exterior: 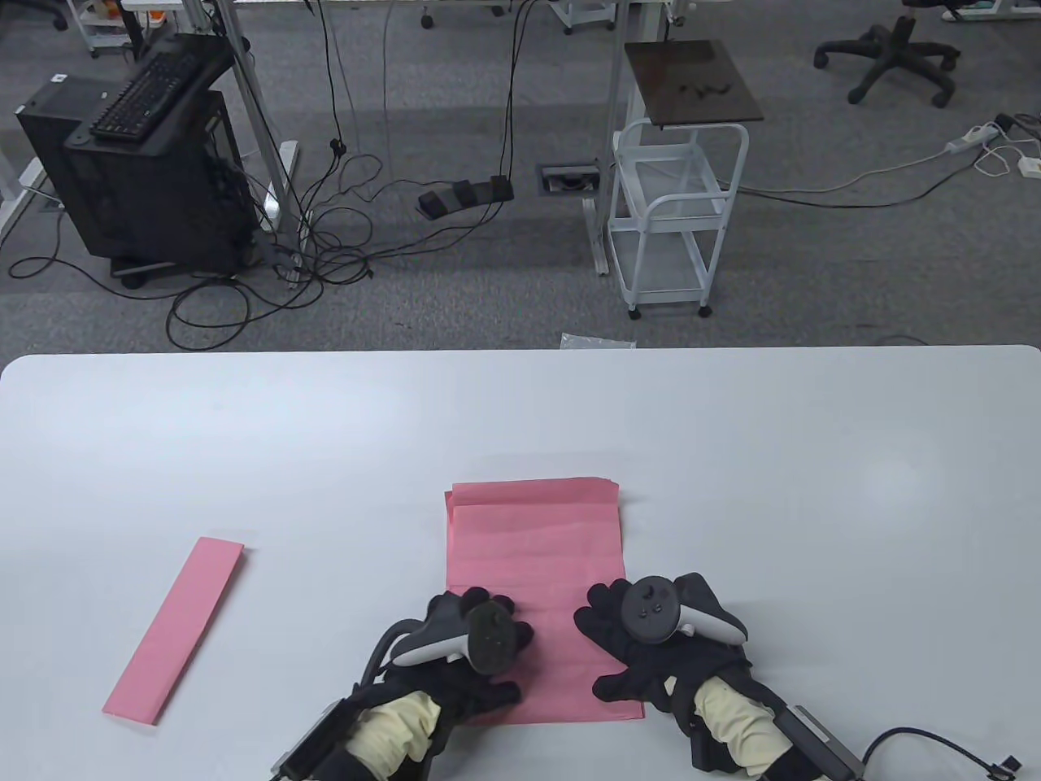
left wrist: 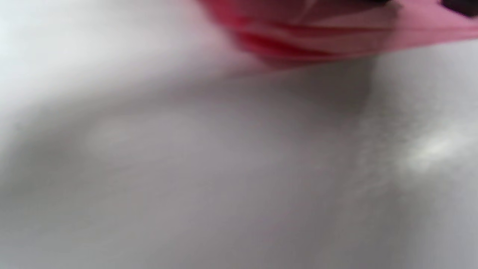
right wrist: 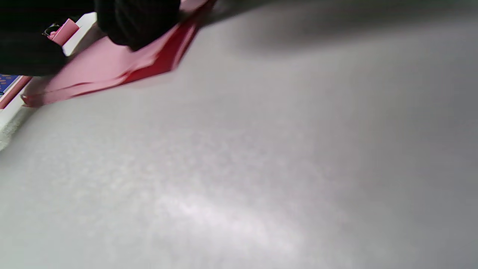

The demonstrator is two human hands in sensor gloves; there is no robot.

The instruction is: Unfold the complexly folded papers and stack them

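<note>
1. Worktop (exterior: 732,455): white, both hands enter from the near edge.
2. Pink stack (exterior: 533,553): unfolded sheets lying flat at centre-near of the worktop, long side running away from the person. Far edges are slightly offset, so several layers show. A crease line sits just below the far edge.
3. Left hand (exterior: 476,651): resting on the near-left part of the stack, fingers laid on the paper. Tracker covers most of it; whether the fingers are spread or pinching, cannot tell.
4. Right hand (exterior: 642,643): flat on the near-right part of the stack, fingers spread, thumb out toward the near edge, pressing the paper down.
5. Right wrist view: gloved fingers (right wrist: 138,22) sit on the stack's corner; layered pink edges (right wrist: 112,71) visible against the worktop.
6. Left wrist view: heavily blurred; only a pink layered edge (left wrist: 298,41) at the top over grey worktop.
7. Folded strip (exterior: 175,630): long narrow pink paper, still folded, lying diagonally on the left of the worktop, well apart from the stack and both hands.
</note>
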